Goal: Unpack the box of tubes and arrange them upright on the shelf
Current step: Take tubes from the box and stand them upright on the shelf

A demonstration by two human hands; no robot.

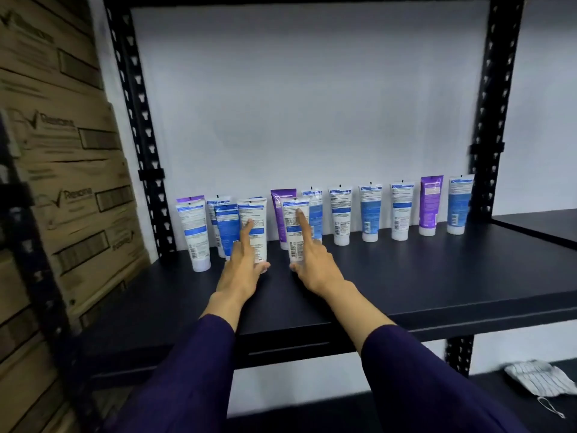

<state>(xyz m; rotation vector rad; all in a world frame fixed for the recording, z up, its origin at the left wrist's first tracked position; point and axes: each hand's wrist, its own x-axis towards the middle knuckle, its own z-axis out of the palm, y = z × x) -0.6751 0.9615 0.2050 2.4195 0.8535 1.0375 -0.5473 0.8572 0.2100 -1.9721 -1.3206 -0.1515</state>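
Several white, blue and purple tubes stand upright, cap down, in a row along the back of the black shelf. Two white tubes stand in front of that row. My left hand holds the left white tube near its cap, thumb at the base and index finger straight up its front. My right hand holds the right white tube the same way, thumb under the cap and index finger along its label. Both tubes rest on the shelf. No box of tubes shows in this view.
Stacked cardboard cartons fill the left side beside the black perforated upright. A second upright bounds the shelf at the right. A folded face mask lies on the lower shelf at the right.
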